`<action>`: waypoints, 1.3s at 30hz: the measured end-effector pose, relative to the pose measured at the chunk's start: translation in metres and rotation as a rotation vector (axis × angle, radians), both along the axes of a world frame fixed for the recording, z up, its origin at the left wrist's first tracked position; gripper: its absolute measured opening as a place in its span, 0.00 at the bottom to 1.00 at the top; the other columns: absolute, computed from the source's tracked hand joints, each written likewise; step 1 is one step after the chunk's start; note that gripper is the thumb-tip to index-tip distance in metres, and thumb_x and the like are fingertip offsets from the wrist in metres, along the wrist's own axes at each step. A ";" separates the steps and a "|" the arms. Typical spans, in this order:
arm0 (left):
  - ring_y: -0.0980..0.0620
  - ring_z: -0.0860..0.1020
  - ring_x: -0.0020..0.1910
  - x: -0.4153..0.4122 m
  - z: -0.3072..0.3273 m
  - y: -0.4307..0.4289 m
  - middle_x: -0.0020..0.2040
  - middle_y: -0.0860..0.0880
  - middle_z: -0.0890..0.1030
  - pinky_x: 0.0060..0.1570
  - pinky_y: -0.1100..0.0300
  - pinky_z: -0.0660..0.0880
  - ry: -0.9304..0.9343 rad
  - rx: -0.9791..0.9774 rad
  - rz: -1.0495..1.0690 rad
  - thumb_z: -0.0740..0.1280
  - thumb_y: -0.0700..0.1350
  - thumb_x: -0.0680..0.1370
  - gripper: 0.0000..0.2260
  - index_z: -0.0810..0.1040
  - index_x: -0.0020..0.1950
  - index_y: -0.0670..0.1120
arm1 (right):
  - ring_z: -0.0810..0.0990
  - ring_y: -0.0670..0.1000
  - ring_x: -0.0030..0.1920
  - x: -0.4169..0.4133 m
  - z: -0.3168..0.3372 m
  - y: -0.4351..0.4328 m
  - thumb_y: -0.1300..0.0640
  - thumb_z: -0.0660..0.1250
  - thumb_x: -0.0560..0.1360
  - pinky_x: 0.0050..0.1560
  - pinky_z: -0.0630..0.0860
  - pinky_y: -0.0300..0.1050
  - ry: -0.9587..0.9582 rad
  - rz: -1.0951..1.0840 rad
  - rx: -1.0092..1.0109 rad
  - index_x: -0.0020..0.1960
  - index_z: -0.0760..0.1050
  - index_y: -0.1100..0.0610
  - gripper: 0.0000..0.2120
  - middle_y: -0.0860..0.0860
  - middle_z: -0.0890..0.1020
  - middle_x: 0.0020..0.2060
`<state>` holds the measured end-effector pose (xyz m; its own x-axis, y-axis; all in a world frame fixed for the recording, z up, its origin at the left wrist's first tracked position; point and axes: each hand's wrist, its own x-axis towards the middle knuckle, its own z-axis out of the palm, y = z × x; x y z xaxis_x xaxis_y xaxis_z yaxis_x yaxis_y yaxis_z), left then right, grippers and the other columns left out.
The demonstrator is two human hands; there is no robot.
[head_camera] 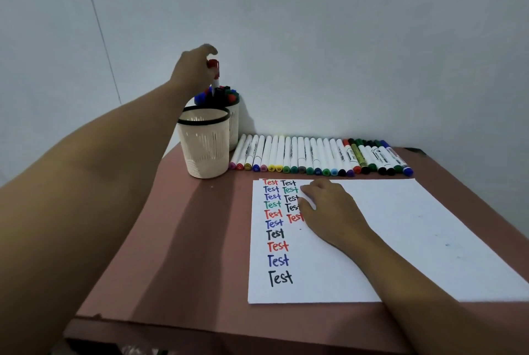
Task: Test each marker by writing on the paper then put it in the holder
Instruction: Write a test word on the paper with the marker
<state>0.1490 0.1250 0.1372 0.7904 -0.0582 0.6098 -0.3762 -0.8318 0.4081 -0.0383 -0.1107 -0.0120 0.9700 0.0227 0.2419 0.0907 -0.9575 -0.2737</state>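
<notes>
My left hand (194, 68) is raised above the far holder (234, 123) and pinches a red-capped marker (214, 74) upright, its lower end among the markers standing in that holder. A second white holder (203, 144) with a black rim stands nearer, with no markers showing above its rim. My right hand (329, 208) rests flat on the white paper (400, 228), covering part of the second column of "Test" words. A long row of capped markers (320, 158) lies side by side behind the paper.
The brown table (177, 240) ends at a front edge near the bottom of the view. A pale wall rises close behind the holders and the marker row. The right half of the paper is blank.
</notes>
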 end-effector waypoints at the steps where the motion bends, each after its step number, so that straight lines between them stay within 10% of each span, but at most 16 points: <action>1: 0.45 0.74 0.39 0.001 -0.001 0.001 0.44 0.45 0.76 0.38 0.58 0.71 0.003 -0.037 0.003 0.60 0.38 0.77 0.09 0.73 0.56 0.46 | 0.67 0.52 0.68 -0.001 0.000 0.000 0.50 0.55 0.81 0.66 0.64 0.45 0.000 0.000 -0.002 0.71 0.68 0.54 0.20 0.51 0.70 0.68; 12: 0.40 0.72 0.59 0.019 0.001 0.013 0.55 0.44 0.75 0.66 0.45 0.65 0.421 0.068 0.058 0.48 0.57 0.65 0.28 0.79 0.55 0.51 | 0.66 0.52 0.68 -0.003 0.002 0.001 0.51 0.54 0.81 0.67 0.64 0.45 0.004 0.005 -0.002 0.72 0.67 0.54 0.20 0.51 0.69 0.69; 21: 0.36 0.71 0.59 -0.014 0.007 0.008 0.54 0.39 0.78 0.65 0.44 0.65 0.414 -0.005 0.028 0.48 0.53 0.67 0.22 0.81 0.42 0.52 | 0.66 0.52 0.68 -0.004 0.001 0.001 0.50 0.54 0.82 0.66 0.63 0.45 0.007 0.000 -0.008 0.72 0.67 0.54 0.20 0.50 0.69 0.69; 27: 0.44 0.71 0.54 -0.026 0.004 -0.002 0.59 0.38 0.76 0.53 0.58 0.64 0.442 -0.098 -0.042 0.49 0.45 0.82 0.20 0.77 0.61 0.38 | 0.66 0.52 0.68 -0.003 0.001 0.000 0.50 0.54 0.81 0.66 0.64 0.45 0.004 0.000 0.000 0.71 0.68 0.54 0.20 0.50 0.69 0.69; 39: 0.50 0.76 0.51 -0.094 -0.018 -0.042 0.54 0.44 0.80 0.49 0.64 0.66 -0.138 -0.110 -0.202 0.56 0.43 0.80 0.14 0.79 0.56 0.40 | 0.66 0.53 0.69 -0.004 0.001 0.000 0.51 0.56 0.81 0.66 0.64 0.45 -0.010 0.000 0.034 0.70 0.70 0.55 0.19 0.52 0.70 0.69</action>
